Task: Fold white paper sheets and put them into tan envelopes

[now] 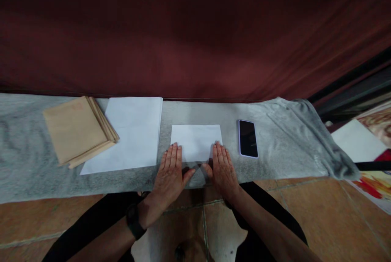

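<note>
Evidently reached a flattening stage: judged already folded, with any further step not determinable. Found one small white sheet (197,140) flat on one grey cloth (201,111), pressed at its near corners by left hand (169,176) and right hand (225,174), both flat, fingers together, thumbs out. Counted one phone (248,138) to the right, one white paper stack (137,132) to the left, one pile of brown envelopes (75,129) overlapping it. Could not count individual layers.

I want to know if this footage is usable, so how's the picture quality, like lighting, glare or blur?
Head view: dim overall, darkest across the red curtain; soft shadow under both hands, left and right; no strong glare on the phone; fine detail looks soft.
</note>
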Motion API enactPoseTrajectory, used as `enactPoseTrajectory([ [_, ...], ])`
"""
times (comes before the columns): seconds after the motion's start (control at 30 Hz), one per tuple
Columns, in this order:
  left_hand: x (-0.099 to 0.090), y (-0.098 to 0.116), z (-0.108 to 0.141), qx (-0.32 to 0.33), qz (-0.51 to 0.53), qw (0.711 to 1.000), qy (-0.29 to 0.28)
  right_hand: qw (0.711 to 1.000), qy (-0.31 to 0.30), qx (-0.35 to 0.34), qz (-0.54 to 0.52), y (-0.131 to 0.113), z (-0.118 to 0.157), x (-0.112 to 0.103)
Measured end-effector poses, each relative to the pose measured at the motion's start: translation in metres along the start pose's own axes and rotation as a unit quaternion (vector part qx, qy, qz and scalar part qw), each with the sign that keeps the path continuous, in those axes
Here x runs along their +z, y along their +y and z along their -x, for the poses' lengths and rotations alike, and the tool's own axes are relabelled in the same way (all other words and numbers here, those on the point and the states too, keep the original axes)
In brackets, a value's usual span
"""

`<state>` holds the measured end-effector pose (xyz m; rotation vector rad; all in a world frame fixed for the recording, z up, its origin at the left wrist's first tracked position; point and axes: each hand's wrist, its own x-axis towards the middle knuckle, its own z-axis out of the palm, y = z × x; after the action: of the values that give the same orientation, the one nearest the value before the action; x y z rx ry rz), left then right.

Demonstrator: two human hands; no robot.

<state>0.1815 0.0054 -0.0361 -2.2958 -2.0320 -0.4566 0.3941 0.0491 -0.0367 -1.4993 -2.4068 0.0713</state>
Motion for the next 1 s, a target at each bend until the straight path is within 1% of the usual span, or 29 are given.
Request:
enactPoseTrajectory([
  [0.1, -0.001, -0.004, 0.001, -0.005, -0.004, 1.0, 0.003, 1.0, 0.006, 0.008, 0.004, 0.004, 0.002, 0.002],
  [0.23, -0.004, -0.008, -0.002, -0.019, -0.01, 1.0, 0.021, 1.0, 0.022, 0.013, -0.004, 0.01, 0.001, 0.003],
  [0.33, -0.008, -0.004, -0.008, -0.018, -0.002, 1.0, 0.022, 1.0, 0.022, 0.004, -0.017, 0.008, -0.004, 0.001],
  [0.4, -0.007, 0.003, -0.013, 0.015, 0.01, 1.0, 0.01, 0.999, 0.006, -0.015, -0.03, 0.002, -0.009, 0.0],
  [0.47, -0.002, 0.011, -0.017, 0.051, 0.019, 0.999, 0.001, 0.998, -0.015, -0.033, -0.042, -0.007, -0.015, 0.0],
  [0.53, 0.006, 0.019, -0.021, 0.067, 0.022, 0.997, -0.009, 0.997, -0.035, -0.044, -0.053, -0.016, -0.02, 0.002],
  [0.6, 0.015, 0.023, -0.026, 0.075, 0.021, 0.997, -0.023, 0.996, -0.053, -0.038, -0.064, -0.022, -0.027, 0.003],
  [0.67, 0.022, 0.024, -0.033, 0.077, 0.018, 0.996, -0.033, 0.995, -0.068, -0.025, -0.074, -0.025, -0.034, 0.004],
  [0.77, 0.027, 0.024, -0.045, 0.069, 0.017, 0.997, -0.037, 0.993, -0.081, -0.008, -0.08, -0.024, -0.047, 0.004],
  [0.87, 0.027, 0.023, -0.057, 0.052, 0.016, 0.998, -0.04, 0.993, -0.091, 0.01, -0.077, -0.022, -0.058, 0.003],
  [1.0, 0.025, 0.023, -0.071, 0.026, 0.001, 0.997, -0.067, 0.991, -0.106, 0.036, -0.075, -0.021, -0.069, 0.002],
])
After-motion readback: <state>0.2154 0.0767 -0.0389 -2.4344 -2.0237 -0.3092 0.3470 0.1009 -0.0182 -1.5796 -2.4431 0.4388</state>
